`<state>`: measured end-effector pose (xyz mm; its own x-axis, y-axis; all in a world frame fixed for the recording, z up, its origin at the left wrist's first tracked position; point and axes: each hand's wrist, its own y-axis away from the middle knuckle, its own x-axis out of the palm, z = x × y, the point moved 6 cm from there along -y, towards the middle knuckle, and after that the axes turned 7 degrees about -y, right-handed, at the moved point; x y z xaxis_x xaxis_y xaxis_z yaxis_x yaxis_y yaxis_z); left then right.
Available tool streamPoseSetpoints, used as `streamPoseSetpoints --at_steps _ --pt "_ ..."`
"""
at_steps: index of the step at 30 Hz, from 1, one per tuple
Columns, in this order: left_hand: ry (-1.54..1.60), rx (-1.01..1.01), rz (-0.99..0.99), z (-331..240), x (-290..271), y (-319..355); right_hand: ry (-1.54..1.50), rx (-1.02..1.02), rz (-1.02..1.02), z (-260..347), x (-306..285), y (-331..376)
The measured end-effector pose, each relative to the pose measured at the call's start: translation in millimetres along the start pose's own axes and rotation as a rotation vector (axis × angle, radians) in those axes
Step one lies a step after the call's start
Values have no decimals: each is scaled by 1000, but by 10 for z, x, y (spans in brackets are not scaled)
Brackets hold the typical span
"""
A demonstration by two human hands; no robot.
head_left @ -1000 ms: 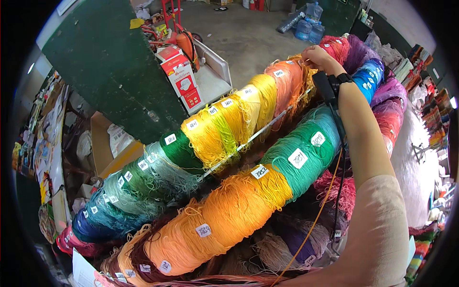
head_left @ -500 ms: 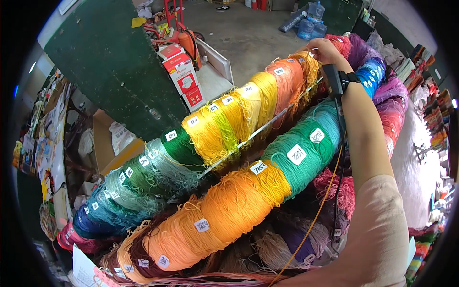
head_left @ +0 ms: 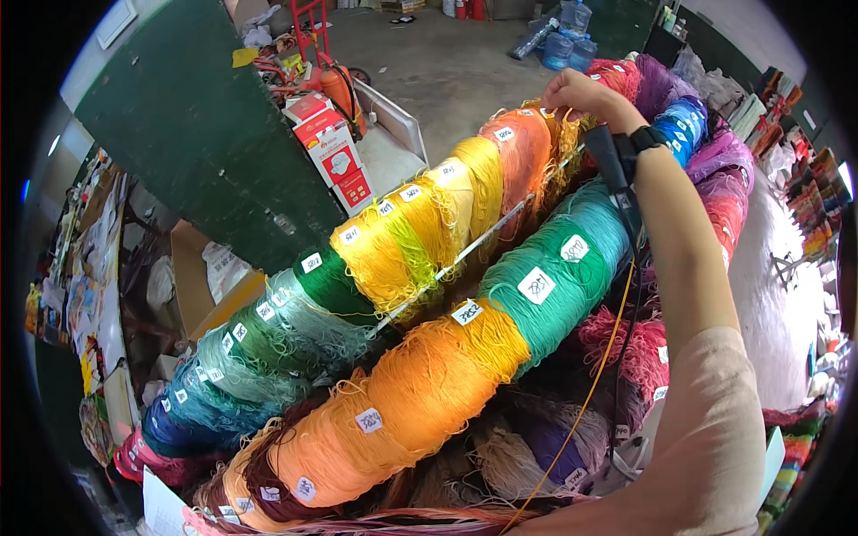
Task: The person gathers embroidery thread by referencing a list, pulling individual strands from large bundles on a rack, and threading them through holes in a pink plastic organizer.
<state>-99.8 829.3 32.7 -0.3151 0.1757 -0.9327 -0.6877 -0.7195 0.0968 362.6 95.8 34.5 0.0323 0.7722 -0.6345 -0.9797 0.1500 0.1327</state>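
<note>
Right hand down among the yarn at the far end of the back row

The right hand [head_left: 574, 92] reaches over to the far end of the back row, fingers bent down onto the ochre yarn [head_left: 563, 143], between the peach-orange yarn [head_left: 516, 152] and the red yarn [head_left: 618, 79]. Whether the fingertips pinch any strands or only rest on them, I cannot tell; they are partly hidden. The left hand is out of view.

A light touch should serve best here: strands this loose would probably snag if tugged, so parting them with the fingertips and lifting along their hang seems wiser than pulling across. The wrist, with its black device [head_left: 610, 161], sits close above the gap between the rows; keeping it high, and its black cable off the front row [head_left: 429, 384], would lower the chance of catching loops. The white rod [head_left: 447, 268] along the back row's inner edge is another likely snag.

As for containers, an open cardboard box [head_left: 231, 305] beyond the back row's left half holds a white plastic bag [head_left: 225, 271]. Red-and-white cartons [head_left: 329, 152] stand at the left edge of the white cart [head_left: 391, 161]; their contents are hidden. Big blue water bottles [head_left: 558, 52] stand on the floor behind the far end; their fill is unclear.
</note>
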Motion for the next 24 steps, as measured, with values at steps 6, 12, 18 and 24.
streamPoseSetpoints --at_steps 6,12,18,24 --pt "-47 83 -2 -39 30 -108 447 72 -133 -361 4 -284" --pt "-177 64 -20 -117 -11 -99 341 82 -75 -380 141 -362" --pt "-115 128 -79 -121 -14 -83 105 43 -243 -424 -16 -306" --pt "-135 87 -102 -210 -113 7 -173 126 -253 -349 27 -224"
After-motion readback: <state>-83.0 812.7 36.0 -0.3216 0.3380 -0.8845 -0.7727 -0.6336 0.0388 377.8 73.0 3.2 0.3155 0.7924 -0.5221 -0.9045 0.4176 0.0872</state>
